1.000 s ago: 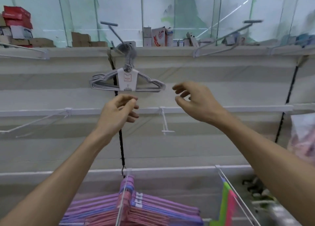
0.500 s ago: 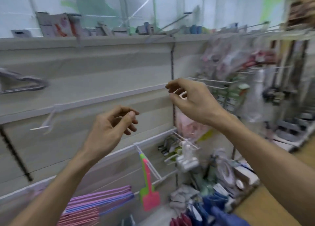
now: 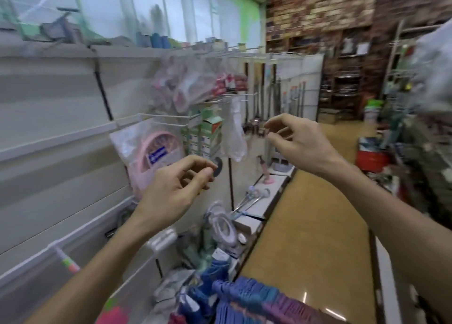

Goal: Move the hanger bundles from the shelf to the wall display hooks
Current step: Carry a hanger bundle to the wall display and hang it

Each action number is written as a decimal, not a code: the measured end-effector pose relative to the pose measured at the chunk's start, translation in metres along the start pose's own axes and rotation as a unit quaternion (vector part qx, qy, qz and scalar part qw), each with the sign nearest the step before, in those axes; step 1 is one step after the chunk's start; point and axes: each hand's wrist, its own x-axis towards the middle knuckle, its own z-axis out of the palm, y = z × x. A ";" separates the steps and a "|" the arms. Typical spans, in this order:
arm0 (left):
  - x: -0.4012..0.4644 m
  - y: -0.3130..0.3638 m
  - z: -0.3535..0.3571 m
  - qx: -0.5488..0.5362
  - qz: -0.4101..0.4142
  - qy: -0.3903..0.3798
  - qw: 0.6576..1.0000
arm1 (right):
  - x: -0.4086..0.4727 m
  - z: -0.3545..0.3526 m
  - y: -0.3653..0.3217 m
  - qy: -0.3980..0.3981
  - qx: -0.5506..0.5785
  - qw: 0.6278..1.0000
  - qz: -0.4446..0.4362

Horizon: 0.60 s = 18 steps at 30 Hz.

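No legible text; blue label (image 3: 156, 155) on pink bagged item (image 3: 146, 157), left of centre, too blurred to read.

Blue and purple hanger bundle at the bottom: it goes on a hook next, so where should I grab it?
Likely from above: wrap the right hand round the hanger bundle at its packed top edge, which faces up, uncovered. Its hooks are not visible. The left hand is also empty.
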 end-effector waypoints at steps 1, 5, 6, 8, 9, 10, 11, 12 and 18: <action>0.007 0.001 0.009 -0.005 0.008 -0.009 1.000 | -0.003 -0.006 0.010 0.007 -0.005 1.000 0.010; 0.027 -0.004 0.047 -0.015 0.033 -0.046 0.998 | -0.013 -0.022 0.042 0.018 -0.030 0.998 0.049; 0.032 -0.007 0.056 -0.022 0.036 -0.057 0.997 | -0.016 -0.024 0.049 0.020 -0.038 0.997 0.060; 0.043 -0.015 0.073 -0.035 0.046 -0.083 0.995 | -0.020 -0.026 0.064 0.027 -0.052 0.995 0.080; 0.049 -0.020 0.081 -0.040 0.052 -0.095 0.993 | -0.022 -0.026 0.071 0.029 -0.061 0.993 0.092; 0.055 -0.026 0.088 -0.048 0.056 -0.108 0.991 | -0.023 -0.025 0.079 0.029 -0.071 0.991 0.106; 0.062 -0.032 0.096 -0.060 0.057 -0.119 0.989 | -0.025 -0.024 0.087 0.028 -0.080 0.989 0.121; 0.069 -0.038 0.103 -0.074 0.055 -0.127 0.988 | -0.026 -0.023 0.095 0.026 -0.087 0.986 0.137; 0.098 -0.085 0.154 -0.139 0.024 -0.192 0.971 | -0.036 0.002 0.146 0.033 -0.118 0.970 0.209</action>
